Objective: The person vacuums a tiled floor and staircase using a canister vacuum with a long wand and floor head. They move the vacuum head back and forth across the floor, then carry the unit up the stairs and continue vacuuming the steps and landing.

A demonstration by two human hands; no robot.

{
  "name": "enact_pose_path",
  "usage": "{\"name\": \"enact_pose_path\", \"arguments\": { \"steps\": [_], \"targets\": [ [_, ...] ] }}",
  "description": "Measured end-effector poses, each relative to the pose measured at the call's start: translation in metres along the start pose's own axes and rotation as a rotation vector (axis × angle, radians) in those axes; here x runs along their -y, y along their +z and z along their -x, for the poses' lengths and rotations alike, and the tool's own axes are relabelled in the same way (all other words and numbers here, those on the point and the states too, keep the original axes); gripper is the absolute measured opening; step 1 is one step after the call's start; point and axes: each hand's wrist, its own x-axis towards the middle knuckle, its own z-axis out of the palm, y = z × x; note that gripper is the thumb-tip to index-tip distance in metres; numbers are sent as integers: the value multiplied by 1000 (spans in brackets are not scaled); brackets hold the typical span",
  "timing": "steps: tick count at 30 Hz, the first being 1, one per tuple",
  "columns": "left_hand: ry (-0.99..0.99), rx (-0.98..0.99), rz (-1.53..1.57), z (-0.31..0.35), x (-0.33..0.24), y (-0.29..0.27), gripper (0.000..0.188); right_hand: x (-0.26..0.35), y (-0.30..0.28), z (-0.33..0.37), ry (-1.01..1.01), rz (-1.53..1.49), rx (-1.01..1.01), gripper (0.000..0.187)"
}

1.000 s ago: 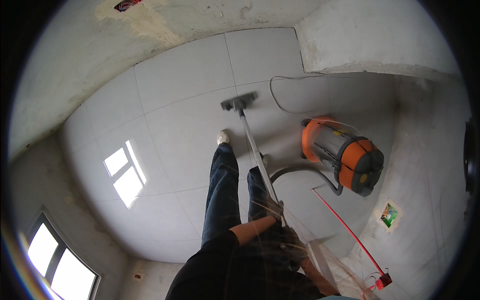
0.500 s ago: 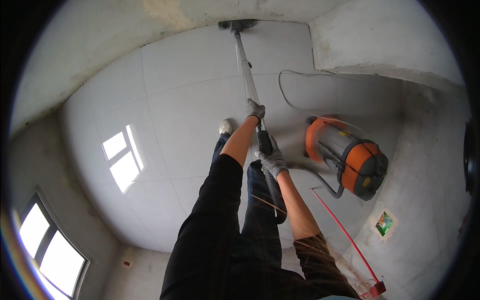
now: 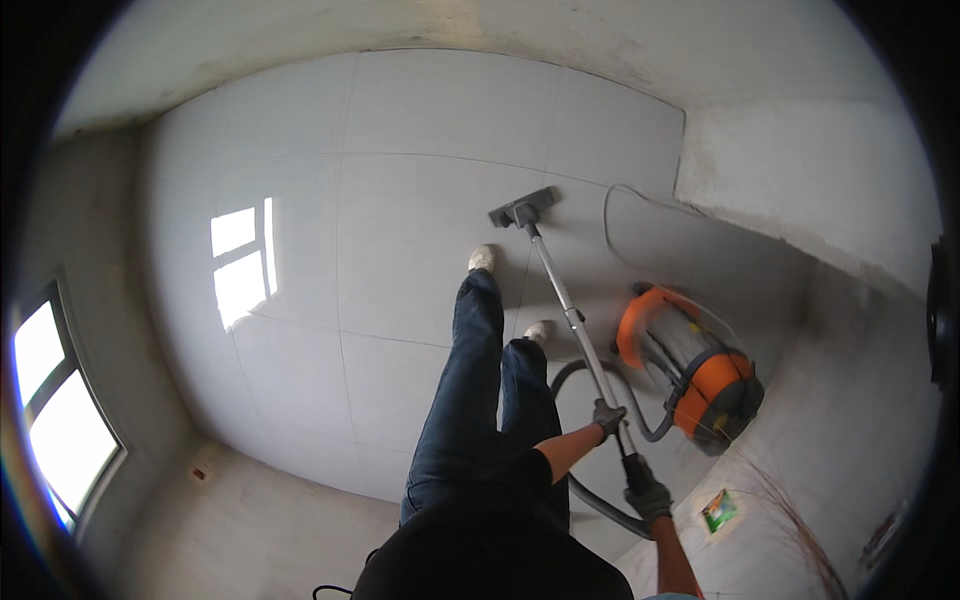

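Both my hands wear grey gloves and grip a vacuum cleaner wand [image 3: 568, 303], a silver tube with a dark handle. My left hand [image 3: 608, 420] is closed around the tube's lower part. Behind it, my right hand [image 3: 650, 501] wraps the dark handle close to the right wall. At the tube's far end, the wide grey floor nozzle [image 3: 522, 208] rests on the tiles just ahead of my shoes. A black ribbed hose [image 3: 608, 512] curves from the handle side toward the orange and grey vacuum cleaner [image 3: 690, 370], which stands on the floor to my right.
Large grey tiles [image 3: 420, 230] cover the floor, with window glare at left. A pale cable [image 3: 608, 228] loops beyond the vacuum cleaner. Bare plaster walls surround the floor, with a protruding corner [image 3: 800, 170] at far right. Wires [image 3: 795, 520] hang by a wall box [image 3: 718, 511] at lower right.
The nozzle has come back from the far wall to near my feet. Both hands have drawn the wand toward me and to the right, still holding it.
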Motion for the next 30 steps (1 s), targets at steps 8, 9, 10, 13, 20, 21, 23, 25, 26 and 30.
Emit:
{"name": "enact_pose_path", "arguments": {
  "steps": [8,9,10,13,20,21,23,25,26,30],
  "targets": [
    [462,28,402,-51,-263,7,36,132,-220,-156,-394,344,-200,85],
    [490,20,319,-62,-304,-32,33,179,-227,-170,-577,302,-336,84],
    [473,-12,222,-67,-343,-70,32,229,-233,-184,-463,266,-239,80],
    [514,52,516,-53,-457,-199,31,384,-235,-213,-444,-5,-40,84],
    [664,-472,450,2,-565,-364,37,568,-179,-244,-531,56,-4,86],
    [699,-462,448,6,-550,-362,39,561,-173,-236,-518,51,25,84],
    [712,-462,365,-3,-488,-327,39,505,-164,-224,-546,24,43,82],
    [872,-674,-38,1,-410,-276,41,434,-155,-194,-550,109,36,71],
    [773,-565,108,11,-360,-239,45,389,-155,-171,-510,182,43,73],
    [312,-415,76,58,-237,-139,72,269,-156,-88,-162,329,198,84]
  ]
}}
